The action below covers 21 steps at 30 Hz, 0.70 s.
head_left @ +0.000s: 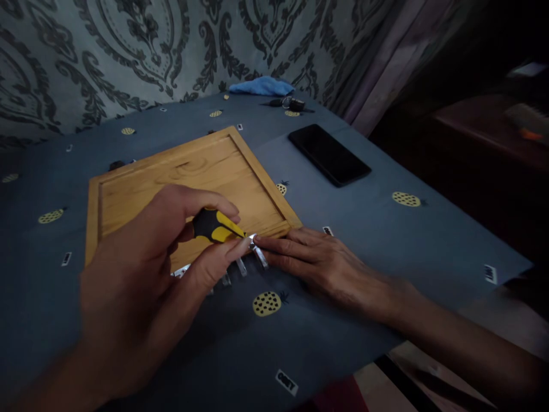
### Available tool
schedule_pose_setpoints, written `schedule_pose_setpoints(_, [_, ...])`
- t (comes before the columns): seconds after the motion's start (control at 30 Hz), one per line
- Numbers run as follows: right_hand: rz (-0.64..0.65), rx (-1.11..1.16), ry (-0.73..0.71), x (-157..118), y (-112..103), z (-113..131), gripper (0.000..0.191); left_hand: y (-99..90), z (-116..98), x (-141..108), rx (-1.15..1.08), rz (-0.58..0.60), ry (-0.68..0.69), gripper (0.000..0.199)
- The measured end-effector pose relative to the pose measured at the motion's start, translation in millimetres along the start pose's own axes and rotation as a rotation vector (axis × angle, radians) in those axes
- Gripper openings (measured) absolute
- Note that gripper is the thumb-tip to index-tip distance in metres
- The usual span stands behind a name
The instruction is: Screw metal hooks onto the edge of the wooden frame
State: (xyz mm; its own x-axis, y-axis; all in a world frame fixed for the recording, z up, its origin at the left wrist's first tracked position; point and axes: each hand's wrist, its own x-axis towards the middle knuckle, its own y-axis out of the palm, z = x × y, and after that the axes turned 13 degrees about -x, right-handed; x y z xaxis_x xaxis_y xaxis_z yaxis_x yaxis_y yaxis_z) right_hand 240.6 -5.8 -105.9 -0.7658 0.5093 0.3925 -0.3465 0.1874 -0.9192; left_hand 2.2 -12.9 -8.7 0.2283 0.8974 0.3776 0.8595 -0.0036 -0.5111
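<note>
My left hand [146,286] is closed around a small screwdriver [217,226] with a black and yellow handle. Its shaft points right, toward a shiny metal hook [258,252] at the near edge of a framed wooden board [253,167]. The left thumb tip touches the metal, and the screwdriver's tip cannot be made out. My right hand [326,266] lies at the board's near right corner, its fingertips pressed on the hook; its thumb is hidden. Several more metal hooks [241,266] hang along the same edge, partly behind my left hand.
A black phone [329,154] lies right of the board on the blue pineapple-print tablecloth [351,246]. Farther back are a bunch of keys [291,103] and a blue cloth [261,86]. A patterned curtain [171,51] hangs behind the table.
</note>
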Motion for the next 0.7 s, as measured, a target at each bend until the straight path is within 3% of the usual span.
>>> schedule_pose_setpoints(0.13, [-0.007, 0.009, -0.003, 0.3, 0.5, -0.2, 0.034, 0.1, -2.4, -0.2, 0.024, 0.025, 0.059, 0.022])
schedule_pose_setpoints(0.27, [0.01, 0.018, -0.016, 0.1, -1.2, -0.2, 0.036, 0.0, -4.0, -0.3, -0.008, 0.011, 0.011, 0.036])
schedule_pose_setpoints(0.7, [0.03, 0.004, -0.004, 0.0, -2.6, 0.2, 0.035, 4.5, -6.9, 5.5, 0.248, 0.084, 0.177, 0.03])
